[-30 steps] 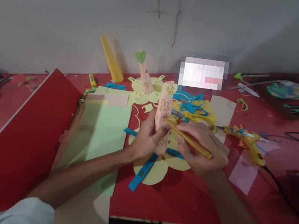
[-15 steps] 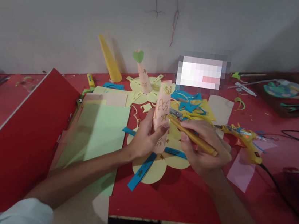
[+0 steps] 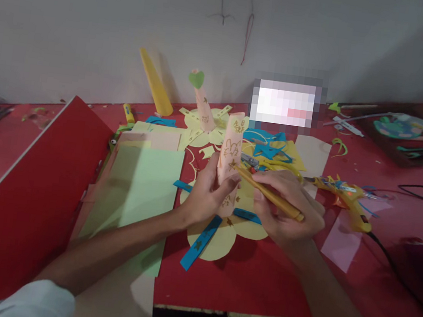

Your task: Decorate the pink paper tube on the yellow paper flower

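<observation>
Upright in front of me, a pink paper tube [image 3: 233, 135] carries gold drawings and writing. It stands on a pale yellow flower-shaped paper base [image 3: 211, 241], which has blue paper strips [image 3: 200, 243] with gold stars. My left hand [image 3: 207, 192] is wrapped round the tube's middle, thumb across its front. In my right hand [image 3: 293, 205] is a gold marker pen [image 3: 274, 195], its tip at a star on the tube. Behind stands a similar pink tube [image 3: 203, 108] topped with a green paper heart [image 3: 196, 79].
Green paper sheets [image 3: 141, 185] lie left, beside a red board [image 3: 35, 192]. A yellow glue gun [image 3: 355, 206] with a black cord lies right. Blue paper scraps [image 3: 271, 145] and a yellow paper cone [image 3: 157, 84] are at the back. A brown tray [image 3: 410, 156] sits far right.
The marker has shifted slightly left and down with my right hand, its tip still at the star. My left hand keeps hold of the tube, which leans very slightly right.
</observation>
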`<action>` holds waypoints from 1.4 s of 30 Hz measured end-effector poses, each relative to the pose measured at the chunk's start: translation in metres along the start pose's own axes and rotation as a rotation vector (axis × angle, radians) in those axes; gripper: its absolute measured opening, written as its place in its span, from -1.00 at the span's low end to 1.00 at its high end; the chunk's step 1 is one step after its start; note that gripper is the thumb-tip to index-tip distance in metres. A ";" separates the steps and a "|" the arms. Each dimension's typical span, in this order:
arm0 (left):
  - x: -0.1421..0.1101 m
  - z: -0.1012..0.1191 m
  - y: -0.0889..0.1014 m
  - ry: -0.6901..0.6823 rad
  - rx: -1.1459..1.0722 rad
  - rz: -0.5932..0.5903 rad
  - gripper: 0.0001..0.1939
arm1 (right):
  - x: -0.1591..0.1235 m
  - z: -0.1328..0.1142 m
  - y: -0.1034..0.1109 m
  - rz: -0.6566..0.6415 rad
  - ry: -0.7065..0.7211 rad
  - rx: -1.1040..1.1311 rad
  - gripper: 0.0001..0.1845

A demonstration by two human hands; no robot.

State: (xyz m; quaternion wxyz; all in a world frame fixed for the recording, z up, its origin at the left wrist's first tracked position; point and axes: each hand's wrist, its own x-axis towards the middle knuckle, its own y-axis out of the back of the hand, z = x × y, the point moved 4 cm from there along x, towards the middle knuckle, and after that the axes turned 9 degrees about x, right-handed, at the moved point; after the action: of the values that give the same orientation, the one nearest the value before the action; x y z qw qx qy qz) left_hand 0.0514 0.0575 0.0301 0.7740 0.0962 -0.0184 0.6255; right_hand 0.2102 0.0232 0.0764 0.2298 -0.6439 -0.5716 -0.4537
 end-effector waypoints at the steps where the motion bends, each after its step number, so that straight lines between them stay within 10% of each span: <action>1: 0.000 0.000 0.000 0.000 -0.004 0.001 -0.55 | 0.000 -0.001 0.000 0.000 0.004 -0.002 -0.70; 42: -0.002 0.005 0.000 -0.013 0.002 -0.003 -0.57 | 0.002 -0.003 0.001 0.034 0.018 0.035 -0.70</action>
State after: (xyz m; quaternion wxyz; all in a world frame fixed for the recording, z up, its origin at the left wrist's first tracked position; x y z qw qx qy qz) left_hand 0.0515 0.0542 0.0350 0.7747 0.1008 -0.0225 0.6238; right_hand 0.2099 0.0216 0.0801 0.2536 -0.6454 -0.5665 -0.4453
